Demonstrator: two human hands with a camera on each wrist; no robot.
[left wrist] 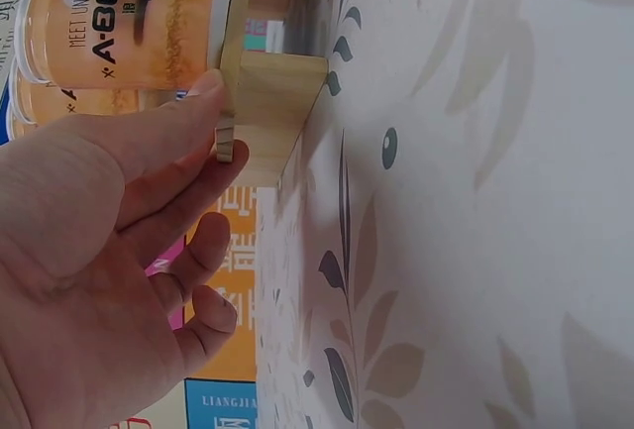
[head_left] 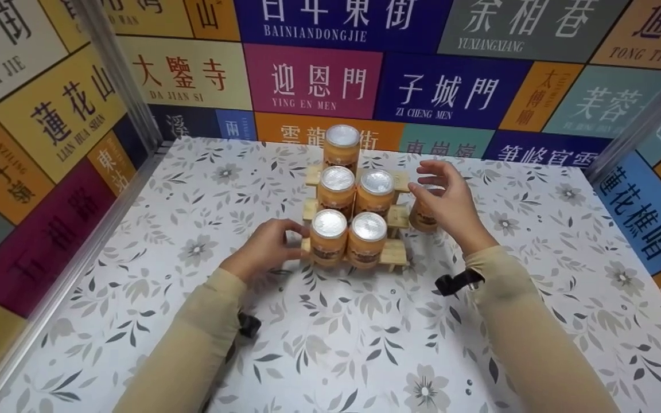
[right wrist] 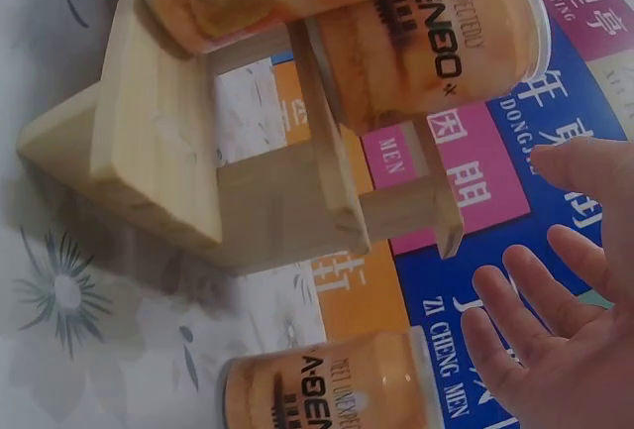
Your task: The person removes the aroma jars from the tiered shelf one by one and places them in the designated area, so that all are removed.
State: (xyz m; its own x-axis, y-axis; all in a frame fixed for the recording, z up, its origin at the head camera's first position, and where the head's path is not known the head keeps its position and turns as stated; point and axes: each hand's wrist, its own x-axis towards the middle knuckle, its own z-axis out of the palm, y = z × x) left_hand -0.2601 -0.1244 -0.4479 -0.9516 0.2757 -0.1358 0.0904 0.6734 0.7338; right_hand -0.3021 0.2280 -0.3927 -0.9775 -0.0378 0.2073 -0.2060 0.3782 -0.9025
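A three-step wooden stand holds several orange cans with silver lids: two on the bottom step, two on the middle, one on top. The printed label on a bottom can shows in the left wrist view. My left hand pinches the left end of the lowest step, thumb above and fingers below. To the right of the stand, one more can stands on the table, partly hidden by my right hand. In the right wrist view that hand's fingers are loosely spread, holding nothing, apart from the stand and the can.
A white tabletop with a grey leaf and flower print lies under everything. Panels with coloured blocks and large Chinese lettering enclose the back and both sides. Each wrist wears a black strap.
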